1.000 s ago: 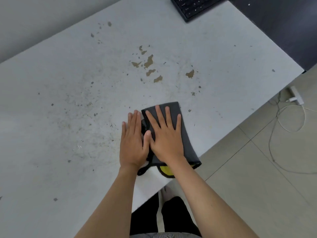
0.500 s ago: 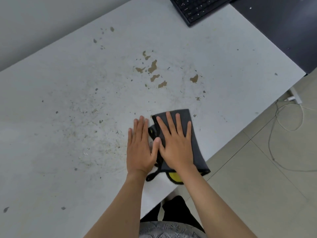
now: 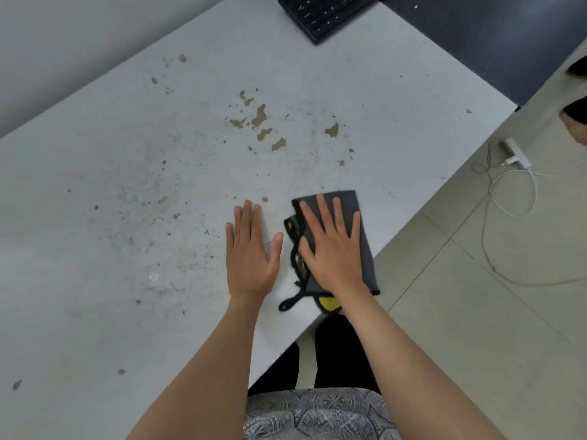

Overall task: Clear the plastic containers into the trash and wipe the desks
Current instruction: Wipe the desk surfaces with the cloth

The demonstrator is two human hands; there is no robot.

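Observation:
A folded dark grey cloth (image 3: 355, 211) with a black trim and a yellow patch lies near the front right edge of the white desk (image 3: 127, 217). My right hand (image 3: 330, 249) presses flat on the cloth with straight, spread fingers. My left hand (image 3: 251, 249) rests flat on the bare desk just left of the cloth, apart from it. Brown stains (image 3: 260, 117) and dark specks mark the desk beyond and left of my hands. No plastic container is in view.
A black keyboard (image 3: 320, 14) sits at the desk's far edge. A dark desk surface (image 3: 476, 42) adjoins on the right. On the tiled floor to the right lie a white charger (image 3: 516, 154) and its cable (image 3: 508, 211).
My two hands have come apart: the left hand has left the cloth and lies on the bare desk. The right hand stays pressed on the cloth.

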